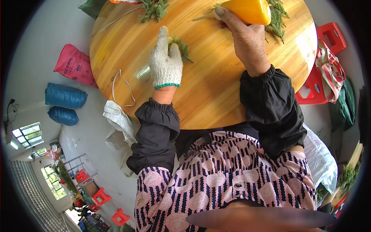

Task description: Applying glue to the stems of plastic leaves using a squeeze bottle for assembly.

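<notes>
My left hand (165,62), in a white knitted glove with a green cuff, is over the round wooden table (208,92). A small green artificial sprig (184,49) is pinched at its thumb; part of the sprig is hidden behind the glove. My bare right hand (249,42) grips a yellow squeeze bottle (253,11) tipped on its side. The bottle's thin nozzle points left, above and to the right of the gloved hand. More green sprigs lie at the far edge, one bunch (154,11) to the left and another (276,23) beside the bottle.
A pink sack (75,65) and blue bundles (65,95) are left of the table. Red stools (331,38) with a striped bag (330,73) stand to the right. A white string loop (123,89) and plastic sheet (118,116) lie at the table's left edge.
</notes>
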The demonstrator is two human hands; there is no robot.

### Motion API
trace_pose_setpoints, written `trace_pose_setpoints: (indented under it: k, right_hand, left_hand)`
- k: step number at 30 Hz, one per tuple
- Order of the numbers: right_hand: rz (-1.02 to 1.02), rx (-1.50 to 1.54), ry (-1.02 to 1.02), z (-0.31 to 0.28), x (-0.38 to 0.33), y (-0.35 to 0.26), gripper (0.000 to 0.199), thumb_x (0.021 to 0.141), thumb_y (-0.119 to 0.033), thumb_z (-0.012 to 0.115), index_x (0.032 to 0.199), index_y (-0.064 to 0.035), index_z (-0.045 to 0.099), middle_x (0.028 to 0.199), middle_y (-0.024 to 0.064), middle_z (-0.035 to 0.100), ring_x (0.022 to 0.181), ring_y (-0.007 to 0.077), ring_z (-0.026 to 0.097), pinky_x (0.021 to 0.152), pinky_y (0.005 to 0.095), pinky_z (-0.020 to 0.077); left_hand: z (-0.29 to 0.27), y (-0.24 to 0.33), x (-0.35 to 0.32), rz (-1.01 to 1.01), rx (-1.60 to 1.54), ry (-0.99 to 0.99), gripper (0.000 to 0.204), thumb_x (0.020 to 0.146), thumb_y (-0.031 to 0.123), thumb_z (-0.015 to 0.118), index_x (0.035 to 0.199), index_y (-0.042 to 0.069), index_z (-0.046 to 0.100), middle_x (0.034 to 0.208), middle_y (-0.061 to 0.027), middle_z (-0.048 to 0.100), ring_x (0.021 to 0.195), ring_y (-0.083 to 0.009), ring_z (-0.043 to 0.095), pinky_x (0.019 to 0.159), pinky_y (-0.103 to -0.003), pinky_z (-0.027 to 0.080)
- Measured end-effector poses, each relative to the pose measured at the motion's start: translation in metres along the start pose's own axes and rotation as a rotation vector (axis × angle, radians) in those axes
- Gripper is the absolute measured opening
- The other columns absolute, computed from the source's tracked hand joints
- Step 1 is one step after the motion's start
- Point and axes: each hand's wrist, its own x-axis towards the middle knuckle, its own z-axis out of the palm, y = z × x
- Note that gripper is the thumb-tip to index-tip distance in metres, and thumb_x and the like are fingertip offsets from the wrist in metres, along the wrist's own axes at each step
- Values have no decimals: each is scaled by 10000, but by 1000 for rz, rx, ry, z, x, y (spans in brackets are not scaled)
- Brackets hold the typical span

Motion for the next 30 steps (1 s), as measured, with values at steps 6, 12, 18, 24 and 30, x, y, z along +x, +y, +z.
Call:
trace_pose_setpoints:
  k: [6,12,18,24,30]
  right_hand:
    - [-71,-100,-148,0,-2,10,217,869,-74,787,1033,-42,647,936,9,642,845,117,595,749,291,492]
    - [-96,-208,-306,4,-7,25,190,897,-178,796,983,-23,728,922,34,726,871,136,688,791,286,550]
    - [-55,-254,-315,17,-9,43,223,849,-149,838,980,-23,708,898,15,715,822,115,669,744,289,546]
    - [-58,-156,-315,18,-6,56,273,815,-178,866,960,-29,688,842,0,695,758,101,651,686,290,540]
    - [-95,-218,-324,17,-8,57,287,813,-187,869,973,-31,689,852,18,714,756,118,667,704,301,557]
  left_hand:
    - [-3,-5,0,-16,266,-63,737,915,206,713,1569,88,394,1288,-177,690,1131,-387,649,981,-466,509]
    - [3,-8,5,-26,366,-179,886,947,292,669,1653,170,146,1497,-125,560,1257,-387,596,1127,-620,329]
    - [5,-26,15,62,299,-272,1011,904,303,650,1660,113,6,1411,-227,555,1258,-456,554,1143,-726,226]
    - [3,-13,13,30,305,-180,992,904,254,716,1660,139,83,1485,-166,535,1219,-371,598,1129,-628,307]
    - [-9,4,8,135,412,-72,933,862,246,768,1627,106,253,1247,-191,651,1188,-362,598,1069,-560,383]
